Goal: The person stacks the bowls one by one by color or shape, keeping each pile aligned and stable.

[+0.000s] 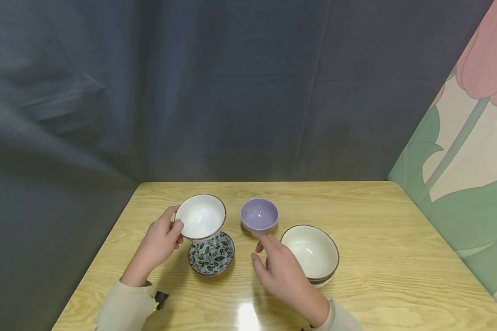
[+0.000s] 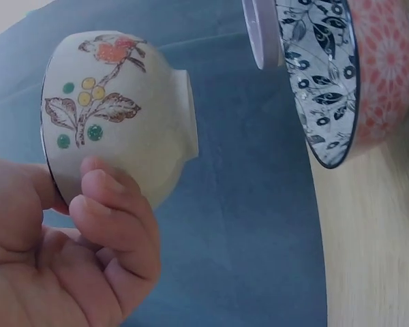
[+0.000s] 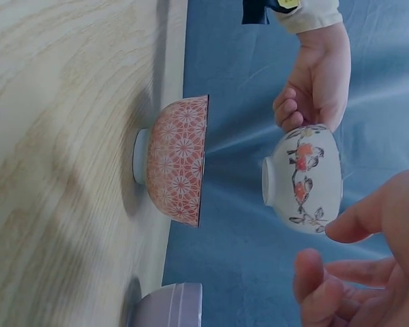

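My left hand (image 1: 159,243) grips a white bowl (image 1: 201,216) by its left side, thumb at the rim and fingers curled under it. The bowl is off the table; a bird-and-branch print (image 3: 303,163) decorates its outside. Below it stands a bowl with a dark leaf print inside (image 1: 211,257) and a red flower pattern outside (image 3: 177,160). My right hand (image 1: 281,271) hovers over the table with loosely bent fingers, holding nothing. A small purple bowl (image 1: 259,214) sits just beyond its fingertips.
To the right of my right hand stands a cream bowl (image 1: 310,250) with a dark rim, stacked on something partly hidden beneath. Dark cloth (image 1: 248,92) hangs behind and left of the wooden table (image 1: 397,257). A flower-printed cloth (image 1: 471,184) hangs at the right.
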Tool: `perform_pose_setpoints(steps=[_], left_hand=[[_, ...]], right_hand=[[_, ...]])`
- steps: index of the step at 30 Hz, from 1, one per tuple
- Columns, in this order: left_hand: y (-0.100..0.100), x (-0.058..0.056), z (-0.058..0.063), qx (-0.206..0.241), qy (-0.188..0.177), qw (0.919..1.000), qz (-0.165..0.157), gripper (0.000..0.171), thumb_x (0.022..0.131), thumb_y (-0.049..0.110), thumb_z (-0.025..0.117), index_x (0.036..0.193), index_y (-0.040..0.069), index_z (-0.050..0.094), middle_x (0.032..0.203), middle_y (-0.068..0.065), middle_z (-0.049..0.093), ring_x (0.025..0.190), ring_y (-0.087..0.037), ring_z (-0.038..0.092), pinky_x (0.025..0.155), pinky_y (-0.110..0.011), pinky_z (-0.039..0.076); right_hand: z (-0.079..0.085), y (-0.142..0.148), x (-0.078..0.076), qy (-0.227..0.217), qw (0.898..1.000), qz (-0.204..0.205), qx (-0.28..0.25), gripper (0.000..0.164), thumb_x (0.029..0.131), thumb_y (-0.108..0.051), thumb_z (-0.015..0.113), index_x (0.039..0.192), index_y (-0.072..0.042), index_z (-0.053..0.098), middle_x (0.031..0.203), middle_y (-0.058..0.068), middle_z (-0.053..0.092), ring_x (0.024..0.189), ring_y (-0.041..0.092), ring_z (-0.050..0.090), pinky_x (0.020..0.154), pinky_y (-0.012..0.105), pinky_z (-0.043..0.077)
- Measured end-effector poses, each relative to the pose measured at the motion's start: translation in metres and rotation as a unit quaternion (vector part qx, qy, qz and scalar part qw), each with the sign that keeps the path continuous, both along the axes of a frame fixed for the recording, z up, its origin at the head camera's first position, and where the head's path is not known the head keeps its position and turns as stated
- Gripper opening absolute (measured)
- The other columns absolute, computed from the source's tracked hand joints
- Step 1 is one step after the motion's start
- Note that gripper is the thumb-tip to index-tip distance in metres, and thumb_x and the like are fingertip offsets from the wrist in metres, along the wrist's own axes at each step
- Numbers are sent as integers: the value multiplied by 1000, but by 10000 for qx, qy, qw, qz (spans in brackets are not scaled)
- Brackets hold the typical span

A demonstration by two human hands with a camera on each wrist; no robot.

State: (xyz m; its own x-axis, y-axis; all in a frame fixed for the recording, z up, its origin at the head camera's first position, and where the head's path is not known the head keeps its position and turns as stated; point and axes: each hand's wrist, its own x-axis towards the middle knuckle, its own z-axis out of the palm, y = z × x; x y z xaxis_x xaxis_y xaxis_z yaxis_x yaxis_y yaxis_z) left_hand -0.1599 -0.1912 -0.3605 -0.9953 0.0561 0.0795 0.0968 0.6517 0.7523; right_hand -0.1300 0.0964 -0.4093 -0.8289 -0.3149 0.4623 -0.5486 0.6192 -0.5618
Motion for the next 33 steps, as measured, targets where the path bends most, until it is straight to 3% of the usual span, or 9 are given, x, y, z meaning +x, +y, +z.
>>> perform_pose_setpoints(steps=[11, 33], left_hand=[[10, 16, -7, 76, -126, 9997, -205, 43, 106, 14, 38, 148, 3, 38, 68, -8, 59, 57, -16, 52, 48, -28, 42], [8, 11, -37, -137, -271, 9992, -255, 40, 107, 12, 38, 146, 2, 41, 65, -6, 54, 57, -14, 49, 51, -27, 43]], right_hand=[[-1, 0, -1, -139, 9999, -46, 77, 48, 87, -8, 70, 133, 0, 59, 92, -5, 61, 57, -5, 42, 50, 18, 41], [-3, -2, -4, -320, 9994, -46, 137, 49, 88, -10, 69, 134, 2, 58, 94, -6, 61, 58, 0, 47, 53, 18, 42]])
